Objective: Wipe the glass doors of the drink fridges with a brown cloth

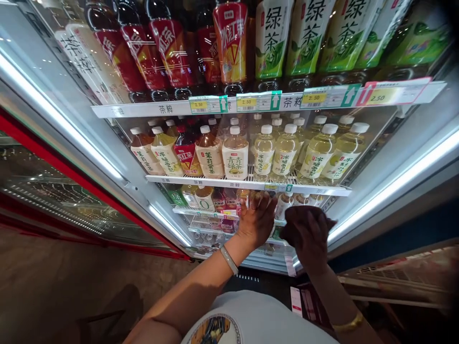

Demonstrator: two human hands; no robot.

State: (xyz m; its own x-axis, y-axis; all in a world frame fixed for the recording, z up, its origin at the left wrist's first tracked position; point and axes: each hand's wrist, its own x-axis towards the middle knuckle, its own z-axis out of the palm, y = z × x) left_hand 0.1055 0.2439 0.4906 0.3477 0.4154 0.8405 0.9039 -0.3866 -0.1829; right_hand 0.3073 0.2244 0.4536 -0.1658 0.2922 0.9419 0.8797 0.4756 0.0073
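Note:
My left hand (257,220), with a pale bangle on its wrist, reaches to the fridge below the front edge of the middle shelf (215,181). Its fingers are somewhat apart and nothing shows in them. Whether the fingertips touch the shelf edge, I cannot tell. To its right, my right hand (311,235) is in shadow, fingers bent around a dark shape that I cannot make out. Small bottles of pale yellow drink (285,153) stand upright on the shelf above both hands.
Red-labelled bottles (172,52) and green-labelled bottles (272,43) fill the upper shelf, which has price tags (247,102) along its edge. Lower shelves hold more bottles and small packs. A red-framed door (71,162) stands at the left, and a lit side wall (401,177) at the right.

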